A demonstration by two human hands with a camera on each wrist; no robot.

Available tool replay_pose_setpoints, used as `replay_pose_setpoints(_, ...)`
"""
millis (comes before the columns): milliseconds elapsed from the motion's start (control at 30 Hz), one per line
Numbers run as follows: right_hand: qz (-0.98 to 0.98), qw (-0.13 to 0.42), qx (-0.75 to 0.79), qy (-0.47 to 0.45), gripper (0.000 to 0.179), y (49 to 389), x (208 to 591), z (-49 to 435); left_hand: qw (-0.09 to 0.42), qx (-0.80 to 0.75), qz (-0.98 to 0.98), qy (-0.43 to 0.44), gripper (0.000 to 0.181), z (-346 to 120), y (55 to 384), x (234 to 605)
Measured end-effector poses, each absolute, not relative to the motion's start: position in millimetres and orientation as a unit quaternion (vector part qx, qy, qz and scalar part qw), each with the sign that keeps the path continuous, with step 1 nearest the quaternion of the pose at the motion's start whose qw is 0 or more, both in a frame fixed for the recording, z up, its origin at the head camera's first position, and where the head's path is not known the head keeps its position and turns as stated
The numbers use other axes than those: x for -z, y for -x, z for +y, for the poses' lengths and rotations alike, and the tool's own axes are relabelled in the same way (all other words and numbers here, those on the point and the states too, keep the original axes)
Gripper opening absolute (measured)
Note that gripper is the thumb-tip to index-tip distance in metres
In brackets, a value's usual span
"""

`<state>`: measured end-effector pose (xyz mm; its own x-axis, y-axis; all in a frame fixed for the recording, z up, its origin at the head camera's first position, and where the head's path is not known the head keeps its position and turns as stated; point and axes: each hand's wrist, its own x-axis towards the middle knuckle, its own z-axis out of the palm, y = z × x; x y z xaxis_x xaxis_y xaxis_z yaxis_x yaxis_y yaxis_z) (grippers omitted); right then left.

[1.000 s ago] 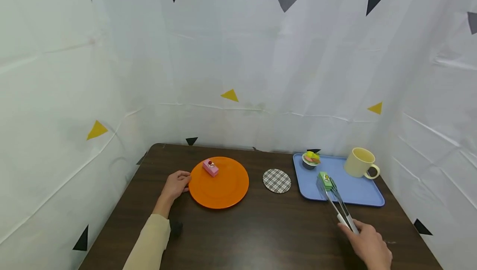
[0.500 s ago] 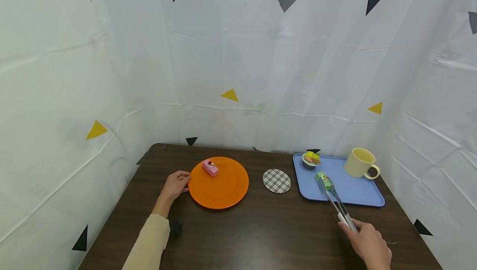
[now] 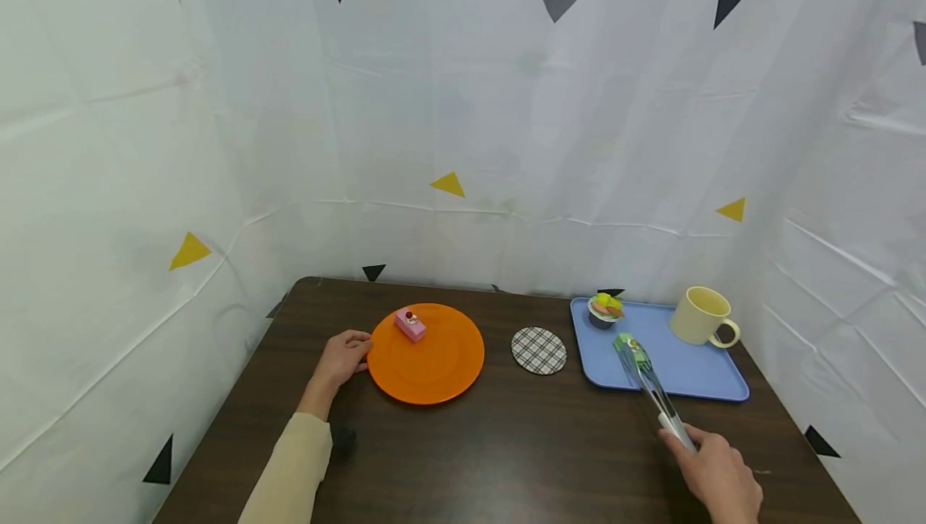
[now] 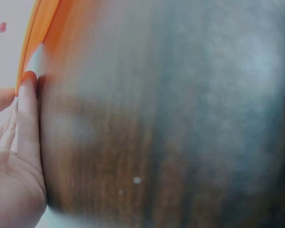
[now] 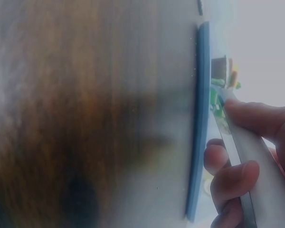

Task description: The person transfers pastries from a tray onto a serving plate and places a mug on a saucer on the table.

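My left hand pinches the left rim of an orange plate; in the left wrist view one finger lies under the rim and a fingertip is at its top. A pink toy cake slice sits on the plate. My right hand grips metal tongs by their pale handles. The tong tips lie around a green toy cake slice at the front left of a blue tray, partly hiding it. Whether the slice touches the tray I cannot tell. In the right wrist view, thumb and fingers wrap the handles.
A dark cup with a yellow and pink topping stands at the tray's back left, close beyond the green slice. A yellow mug stands at the back right. A round plaid coaster lies between plate and tray on the dark table.
The tongs' arms have drawn together around the green cake slice, which has turned and shifted slightly left. The left hand and the plate stay in place.
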<state>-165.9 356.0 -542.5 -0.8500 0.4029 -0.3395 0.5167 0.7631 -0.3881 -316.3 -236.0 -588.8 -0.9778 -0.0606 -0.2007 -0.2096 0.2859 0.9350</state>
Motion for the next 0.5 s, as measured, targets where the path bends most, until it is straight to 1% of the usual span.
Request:
replay_pose_setpoints(133,0.933,0.116,0.237,-0.246,0.099,164.8,542.7,356.6,0.062,-0.591,0.800,0.090,0.038,-235.9,318.1,590.1)
replay_pose_setpoints(300,0.932,0.119,0.244,-0.240,0.105,162.7,542.9,358.0,0.066,-0.588,0.801,0.096,0.037,-237.6,320.1,593.4)
replay_pose_setpoints(500,0.932,0.115,0.251,-0.236,0.107,158.2,541.4,356.6,0.071,-0.584,0.803,0.094,0.040,-238.0,320.5,593.8)
